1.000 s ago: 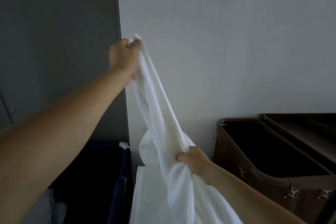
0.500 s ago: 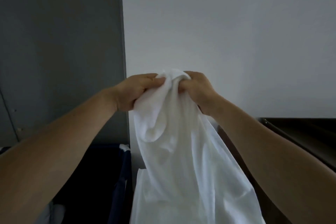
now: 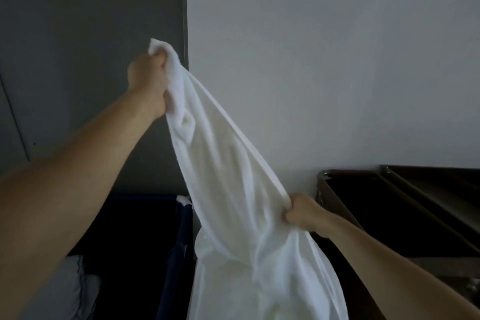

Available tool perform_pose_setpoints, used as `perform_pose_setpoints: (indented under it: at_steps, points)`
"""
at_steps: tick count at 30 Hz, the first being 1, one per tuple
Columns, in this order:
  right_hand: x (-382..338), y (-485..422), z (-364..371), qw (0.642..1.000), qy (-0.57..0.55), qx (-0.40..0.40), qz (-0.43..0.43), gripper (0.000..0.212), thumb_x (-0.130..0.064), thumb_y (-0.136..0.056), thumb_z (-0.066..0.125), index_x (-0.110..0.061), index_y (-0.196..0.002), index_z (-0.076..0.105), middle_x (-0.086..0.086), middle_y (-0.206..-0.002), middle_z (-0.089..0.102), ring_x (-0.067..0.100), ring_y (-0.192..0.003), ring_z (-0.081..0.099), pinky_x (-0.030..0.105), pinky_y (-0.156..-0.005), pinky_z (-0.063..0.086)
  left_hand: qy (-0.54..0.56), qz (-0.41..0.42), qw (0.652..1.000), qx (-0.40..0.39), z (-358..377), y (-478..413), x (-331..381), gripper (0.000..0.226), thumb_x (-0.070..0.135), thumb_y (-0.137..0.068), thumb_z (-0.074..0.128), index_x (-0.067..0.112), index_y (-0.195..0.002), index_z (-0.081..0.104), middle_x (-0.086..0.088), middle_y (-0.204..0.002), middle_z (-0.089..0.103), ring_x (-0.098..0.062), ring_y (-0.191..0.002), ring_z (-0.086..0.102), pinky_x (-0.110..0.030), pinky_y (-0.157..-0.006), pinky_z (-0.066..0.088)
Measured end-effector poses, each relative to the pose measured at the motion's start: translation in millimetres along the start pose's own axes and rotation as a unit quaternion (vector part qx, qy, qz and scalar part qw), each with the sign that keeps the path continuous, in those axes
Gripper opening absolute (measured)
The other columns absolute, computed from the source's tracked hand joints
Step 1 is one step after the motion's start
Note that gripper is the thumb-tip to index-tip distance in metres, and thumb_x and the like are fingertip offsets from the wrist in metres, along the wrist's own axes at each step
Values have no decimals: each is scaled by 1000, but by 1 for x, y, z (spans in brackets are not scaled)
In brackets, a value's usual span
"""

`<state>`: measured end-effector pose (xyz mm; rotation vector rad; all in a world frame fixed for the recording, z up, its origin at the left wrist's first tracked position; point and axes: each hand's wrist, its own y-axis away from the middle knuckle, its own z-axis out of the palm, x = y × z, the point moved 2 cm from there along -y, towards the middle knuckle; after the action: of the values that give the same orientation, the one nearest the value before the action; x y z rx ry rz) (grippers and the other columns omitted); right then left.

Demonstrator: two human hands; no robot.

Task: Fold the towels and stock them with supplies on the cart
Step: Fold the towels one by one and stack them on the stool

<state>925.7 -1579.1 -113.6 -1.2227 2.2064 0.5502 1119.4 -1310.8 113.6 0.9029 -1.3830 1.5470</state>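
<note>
Currently, the left hand [image 3: 146, 78] grips one bunched corner of the white towel [image 3: 233, 189] high, in front of the grey door edge. The right hand [image 3: 302, 212] pinches the towel's edge lower down, beside the dark brown cart [image 3: 389, 202]. Between both hands the cloth slopes, its remainder hanging below frame.
</note>
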Motion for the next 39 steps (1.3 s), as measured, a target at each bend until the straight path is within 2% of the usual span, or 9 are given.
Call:
perform_pose_setpoints:
  at_steps: [3, 5, 9, 11, 15, 21, 27, 35, 39]
  points:
    - [32, -3, -15, 995, 7, 59, 84, 19, -15, -87, 60, -2, -99, 66, 7, -81, 64, 22, -72, 62, 22, -50, 42, -95, 39, 994, 47, -16, -12, 2, 40, 33, -98, 46, 3, -119, 62, 4, -81, 55, -20, -78, 57, -20, -68, 47]
    - [13, -6, -53, 979, -86, 166, 85, 14, -13, -87, 59, -3, -89, 67, 11, -74, 60, 22, -58, 53, 22, -44, 34, -243, 92, 964, -47, -15, 0, -9, 31, 33, -98, 51, 7, -101, 66, 2, -75, 55, -14, -65, 51, -22, -53, 41]
    - [-103, 13, -124, 948, -140, 252, -137, 12, -12, -78, 64, -21, -80, 72, -10, -63, 64, 5, -49, 57, 18, -36, 39, -228, 22, 895, -383, 10, 51, -32, 45, 48, -92, 65, 5, -104, 66, -15, -94, 64, -25, -83, 61, -41, -75, 55]
    - [-153, 29, -136, 926, -124, 263, -241, 20, -12, -76, 65, -30, -81, 73, -19, -66, 65, -8, -56, 58, 10, -46, 42, -133, 7, 900, -416, 25, 72, -26, 46, 49, -85, 69, 6, -101, 67, -19, -93, 61, -30, -85, 57, -50, -80, 49]
    - [-172, 39, -138, 920, -114, 259, -270, 12, -14, -80, 65, -22, -80, 73, -11, -73, 67, 5, -65, 59, 20, -55, 46, -30, -26, 889, -457, 46, 98, -22, 48, 40, -89, 66, 1, -117, 64, -23, -116, 67, -44, -108, 64, -55, -98, 51]
    - [-57, 3, -111, 984, 111, 88, -106, 25, -20, -86, 70, -4, -106, 72, 12, -107, 69, 26, -100, 63, 30, -81, 48, -35, -45, 931, -361, 38, 96, -57, 47, 30, -101, 54, -12, -120, 55, -27, -117, 67, -42, -113, 63, -57, -103, 46]
    - [47, -4, -5, 932, 276, -230, 40, 38, -37, -74, 69, -22, -109, 72, -1, -116, 67, 21, -106, 62, 31, -90, 51, -207, -108, 918, -320, 11, 88, -146, 29, 35, -100, 51, 8, -102, 63, -8, -97, 55, -19, -89, 52, -37, -80, 37]
    - [29, -34, 115, 922, 229, -312, 4, 43, -40, -94, 62, -21, -132, 63, -4, -144, 50, 15, -125, 46, 19, -97, 29, -305, -210, 864, -340, -37, 115, -274, 20, 27, -102, 47, 18, -115, 58, 3, -100, 57, -11, -87, 54, -23, -69, 39]
    - [30, -67, 147, 962, 200, -181, 31, 54, -48, -96, 56, -15, -139, 55, 5, -148, 50, 23, -132, 48, 30, -104, 37, -301, -210, 866, -338, -51, 109, -296, 26, 33, -102, 46, 14, -112, 60, -11, -111, 62, -23, -96, 58, -32, -78, 43]
